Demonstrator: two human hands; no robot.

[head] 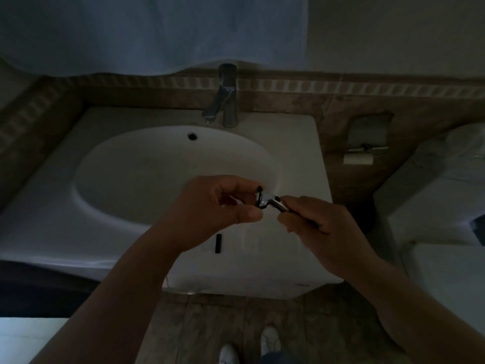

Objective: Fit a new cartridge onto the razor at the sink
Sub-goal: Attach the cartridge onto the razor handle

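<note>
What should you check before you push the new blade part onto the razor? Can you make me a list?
1. Razor handle held firm in the right hand: ok.
2. Left hand fingers at the razor's head: ok.
3. New cartridge lined up squarely with the head: cannot tell, too dark.
4. Cartridge clicked on: cannot tell.
5. Work held over the sink, so a dropped part lands there: ok.
6. Small black piece on the sink's front rim is clear of the hands: ok.
</note>
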